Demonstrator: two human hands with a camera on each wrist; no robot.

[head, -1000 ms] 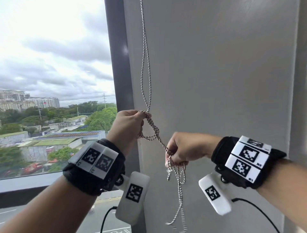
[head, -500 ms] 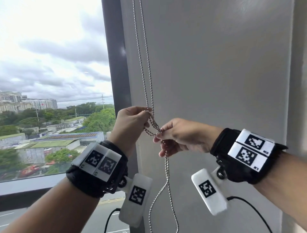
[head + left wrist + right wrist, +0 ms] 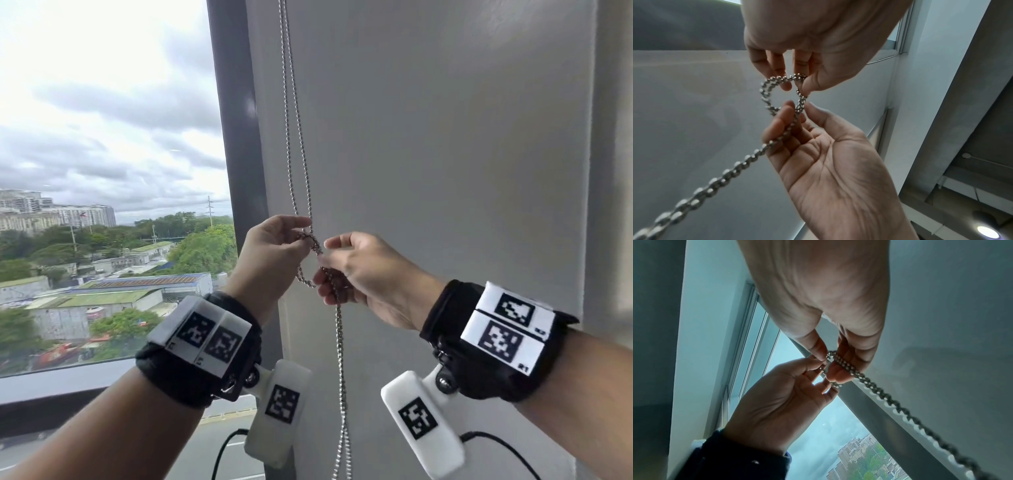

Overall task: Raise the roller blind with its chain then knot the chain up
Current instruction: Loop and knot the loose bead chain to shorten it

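The metal bead chain (image 3: 291,137) hangs in two strands down the grey wall beside the window frame. My left hand (image 3: 297,236) pinches the doubled chain at the top of a small loop (image 3: 764,92) between thumb and fingers. My right hand (image 3: 328,265) faces it, almost touching. Its thumb and forefinger pinch the crossing of the loop (image 3: 800,108), and the doubled chain runs over its curled fingers (image 3: 840,369). Below the hands the rest of the chain (image 3: 339,370) hangs straight down. The blind itself is out of the head view, and the window glass there is bare.
The dark window frame post (image 3: 236,137) stands just left of the chain, with the window sill (image 3: 68,380) low on the left. The grey wall (image 3: 445,154) fills the right side, close behind both hands. Cables (image 3: 493,445) hang from the wrist cameras.
My right hand has risen up and to the left, from pulling the chain taut low down, to meet my left hand. The chain between them has slackened into a small loop.
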